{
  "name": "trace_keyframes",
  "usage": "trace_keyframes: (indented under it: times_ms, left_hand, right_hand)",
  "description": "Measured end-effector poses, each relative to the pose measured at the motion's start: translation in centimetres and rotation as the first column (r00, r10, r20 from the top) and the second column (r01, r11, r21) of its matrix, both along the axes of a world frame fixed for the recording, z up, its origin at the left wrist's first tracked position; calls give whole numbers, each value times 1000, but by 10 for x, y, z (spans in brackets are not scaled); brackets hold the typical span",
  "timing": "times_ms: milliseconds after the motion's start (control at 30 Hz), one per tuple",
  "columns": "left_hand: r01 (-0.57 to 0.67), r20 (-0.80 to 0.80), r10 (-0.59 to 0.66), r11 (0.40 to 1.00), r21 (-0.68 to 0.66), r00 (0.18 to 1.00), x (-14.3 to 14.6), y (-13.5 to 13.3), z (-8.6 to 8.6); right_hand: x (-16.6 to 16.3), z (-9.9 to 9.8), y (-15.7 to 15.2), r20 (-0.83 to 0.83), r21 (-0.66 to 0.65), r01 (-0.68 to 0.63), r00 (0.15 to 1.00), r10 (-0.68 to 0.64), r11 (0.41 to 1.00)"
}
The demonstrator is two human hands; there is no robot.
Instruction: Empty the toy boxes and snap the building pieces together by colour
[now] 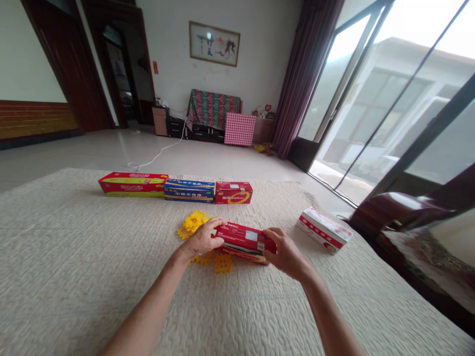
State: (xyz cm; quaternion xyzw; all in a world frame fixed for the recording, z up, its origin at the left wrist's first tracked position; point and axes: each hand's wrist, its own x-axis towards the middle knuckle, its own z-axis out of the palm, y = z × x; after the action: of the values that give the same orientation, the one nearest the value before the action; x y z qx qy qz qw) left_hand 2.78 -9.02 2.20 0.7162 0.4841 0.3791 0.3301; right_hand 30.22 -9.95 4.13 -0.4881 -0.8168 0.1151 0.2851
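Between my two hands is a red cardboard box [239,237] with a pale label on its top. My left hand [202,241] grips its left end, fingers over the top and thumb on the near side. At the right end my right hand [285,254] holds it the same way. A dark slit with something pale runs along the box's near upper edge; I cannot make out what is inside. Yellow plastic interlocking pieces [193,222] lie in a heap beyond my left hand. A square yellow piece [223,264] rests just in front of the box.
Farther off, a red and green box [133,185], a blue box [189,190] and a smaller red box [233,193] stand in a row on the quilted cover [111,267]. To the right sits a white and red box [323,230], near a dark wooden armrest [401,212].
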Motion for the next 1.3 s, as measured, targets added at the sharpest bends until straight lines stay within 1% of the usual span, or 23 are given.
trace_keyframes:
  times_ms: [133, 300, 367, 467, 600, 700, 800, 867, 1033, 1133, 1233, 1300]
  left_hand:
    - [34, -62, -34, 999, -3, 997, 1, -1, 2]
    - [2, -103, 10, 993, 117, 995, 5, -1, -1]
    - [-3, -94, 14, 993, 120, 995, 6, -1, -2]
    - [12, -83, -5, 997, 77, 997, 8, -3, -1]
    - [37, -89, -33, 998, 41, 996, 9, -5, 1]
    - [68, -90, -68, 998, -1, 994, 7, -5, 2]
    - [108, -83, -111, 993, -40, 990, 3, -4, 2]
    - [107, -99, -110, 994, -34, 989, 2, -4, 2]
    - [51, -106, -43, 996, 71, 993, 9, -5, 1]
    - [29, -96, -18, 993, 113, 995, 15, -6, -1]
    - [14, -77, -5, 993, 117, 997, 19, -7, -2]
    - [36, -58, -32, 997, 74, 998, 19, -7, -1]
  right_hand:
    - [5, -5, -7, 44, 73, -67, 997, 64, 995]
    - [11, -21, -12, 23, 135, -49, 999, 46, 990]
    - [13, -24, -14, 9, 144, -44, 999, 44, 989]
    - [17, -22, -18, -4, 117, -30, 1000, 31, 993]
    - [20, -15, -23, -29, 73, 12, 1000, -10, 997]
    - [20, -12, -25, -71, 64, 12, 997, -7, 998]
    - [18, -13, -25, -135, 57, 40, 990, -32, 998]
    - [16, -16, -25, -168, 56, 82, 983, -71, 995]
    - [15, -25, -22, -272, 34, 157, 952, -142, 987]
    - [16, -26, -21, -324, 10, 205, 927, -191, 979]
    - [16, -24, -22, -346, -30, 251, 906, -245, 968]
    - [16, -22, -22, -381, -61, 270, 884, -272, 961]
